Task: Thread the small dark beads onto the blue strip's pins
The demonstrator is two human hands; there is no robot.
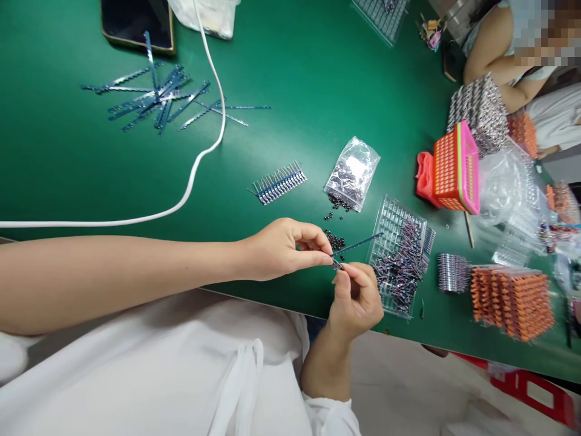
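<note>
Left hand (pixel 284 248) and right hand (pixel 356 300), grips pinched together on a thin blue strip (pixel 358 244); clear component tray (pixel 399 263) just beyond, on the green desk (pixel 295 91).

I can read no text, label, brand or number anywhere on the desk (pixel 318 72). The phone (pixel 136 21) at its far edge shows me only a dark screen.

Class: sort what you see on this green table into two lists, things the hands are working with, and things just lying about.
In use:
left hand
right hand
thin blue strip
small dark beads
clear plastic grid tray

Lying about:
white cable
black phone
orange-pink basket
pile of blue strips
</note>
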